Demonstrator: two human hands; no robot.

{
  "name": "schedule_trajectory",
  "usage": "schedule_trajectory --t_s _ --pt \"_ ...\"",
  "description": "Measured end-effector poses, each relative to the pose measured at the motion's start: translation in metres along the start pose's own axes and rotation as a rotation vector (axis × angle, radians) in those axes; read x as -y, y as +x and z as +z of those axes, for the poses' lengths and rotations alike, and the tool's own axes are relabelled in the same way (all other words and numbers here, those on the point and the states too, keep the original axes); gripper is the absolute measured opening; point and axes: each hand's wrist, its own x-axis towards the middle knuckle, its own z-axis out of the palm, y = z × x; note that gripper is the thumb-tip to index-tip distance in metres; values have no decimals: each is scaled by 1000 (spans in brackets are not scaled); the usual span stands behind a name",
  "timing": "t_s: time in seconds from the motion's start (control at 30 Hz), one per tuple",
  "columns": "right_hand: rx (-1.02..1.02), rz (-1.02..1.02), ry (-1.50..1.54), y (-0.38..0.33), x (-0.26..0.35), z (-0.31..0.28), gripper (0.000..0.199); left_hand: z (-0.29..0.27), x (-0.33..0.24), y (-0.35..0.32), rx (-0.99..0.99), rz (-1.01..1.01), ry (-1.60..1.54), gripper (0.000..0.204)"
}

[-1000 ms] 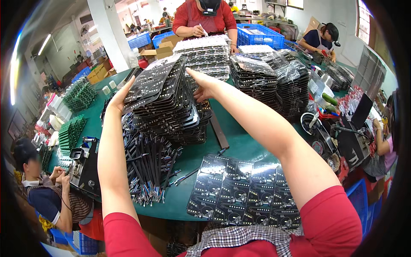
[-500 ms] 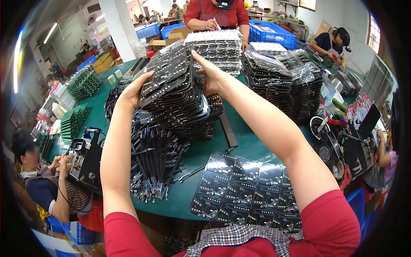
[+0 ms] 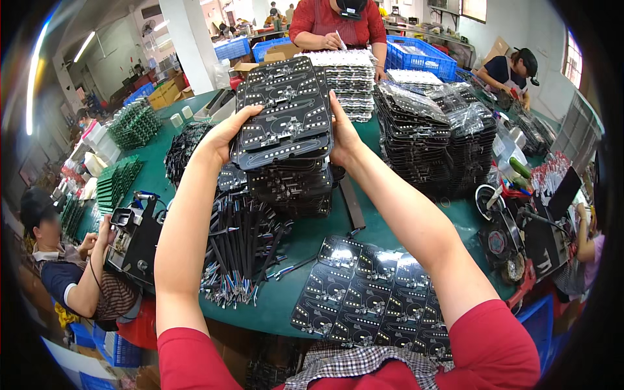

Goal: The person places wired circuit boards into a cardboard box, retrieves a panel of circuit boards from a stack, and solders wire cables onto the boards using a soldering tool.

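Observation:
Between my two hands is a stack of black circuit boards point(image 3: 285, 104), dotted with small pale parts, its top face tilted towards me. My left hand point(image 3: 229, 133) grips the left edge with the thumb on top. My right hand point(image 3: 342, 135) presses the right side, thumb upright along the edge; its other fingers are partly hidden. Directly below stands a lower pile of black boards point(image 3: 296, 195); whether the held stack rests on it, I cannot tell. Nearer me, black cables point(image 3: 237, 244) with coloured wire ends lie left of a flat spread of black board panels point(image 3: 370, 292).
Tall piles of black boards point(image 3: 416, 140) stand to the right, and white boards point(image 3: 344, 84) at the far side before a person in red point(image 3: 338, 29). Green boards point(image 3: 120, 182) are at left. Machines point(image 3: 133, 244) flank the green table point(image 3: 260, 312), with co-workers at both sides.
The held stack has shifted right and straightened, its boards more closely aligned and its top face turned towards me. Both hands still hold its sides.

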Motion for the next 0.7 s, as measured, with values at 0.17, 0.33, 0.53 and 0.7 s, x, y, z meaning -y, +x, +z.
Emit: schedule_trajectory --t_s 0.17,0.33,0.53,0.7 --pt "67 -108 -22 -7 6 6 69 17 -9 -10 -5 59 32 35" --pt "171 -133 -67 -17 21 23 78 35 -25 -34 1 90 22 43" --pt "206 -141 -41 -64 42 72 63 42 -51 -83 52 193 25 32" --pt "66 -1 -7 -147 79 70 50 105 -49 -132 310 74 -53 28"
